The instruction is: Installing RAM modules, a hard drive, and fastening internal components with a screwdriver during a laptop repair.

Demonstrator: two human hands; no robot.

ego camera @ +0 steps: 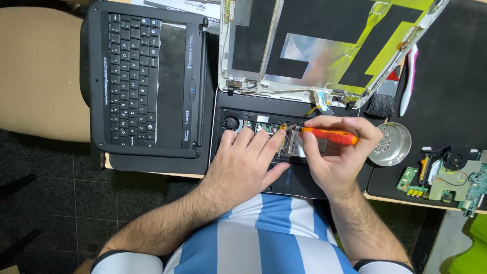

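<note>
Head view, looking straight down: the worktop [441, 76] is covered by a black mat and carries, in descending order of size, the following items. A detached keyboard cover [144, 81], black, lies at far left, overhanging the mat. A display lid [324, 45], opened and stripped, shows black and yellow-green film inside a pale frame. Directly below it sits the open laptop base [269, 152], dark, with a small round fan [232, 123] at its upper left corner and exposed boards along its upper edge. A loose circuit board [456, 180] with a second fan rests at far right. A round metal dish [390, 144] holding small screws stands just right of the base, and a black-bristled brush [381, 101] lies above it.

Left hand [243, 162]: spread flat, palm down, on the laptop base, fingers pointing up toward the boards; it holds nothing (it appears to steady the base).

Right hand [337, 155]: closed around an orange-handled screwdriver [327, 135], pinched between thumb and fingers.

Key relation: the screwdriver's long axis runs almost horizontally, handle at right, tip at left. The tip meets the exposed boards just beside the left index fingertip, near the middle of the upper edge. The right hand is the nearer to that point by way of the tool; the left fingertips lie just left of it.
</note>
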